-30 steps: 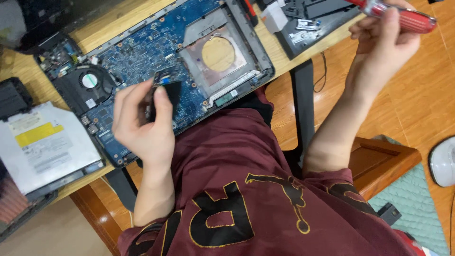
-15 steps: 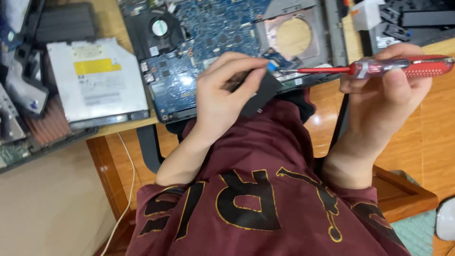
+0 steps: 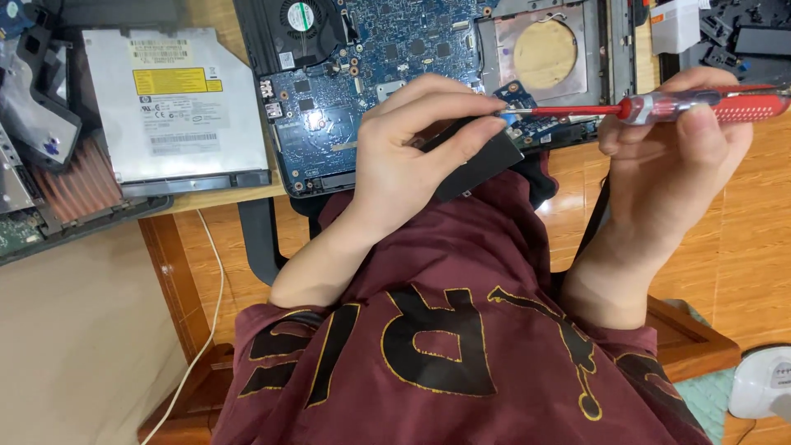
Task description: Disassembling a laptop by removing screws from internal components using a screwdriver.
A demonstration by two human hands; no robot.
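My left hand grips a small flat black part over my lap, just off the table's near edge. My right hand holds a red-handled screwdriver level, its metal tip touching the top of the black part by my left fingertips. Behind both hands lies an opened laptop base with a blue circuit board, a black fan and a copper-coloured disc in a metal bay.
A silver optical drive with a yellow label lies left of the laptop on the wooden table. Copper fins and dark parts crowd the far left. Black plastic pieces sit top right. A white cable hangs down.
My left hand lifted the black part off the board and brought it toward my lap. My right hand swung the screwdriver down to level, and its tip now meets the part.
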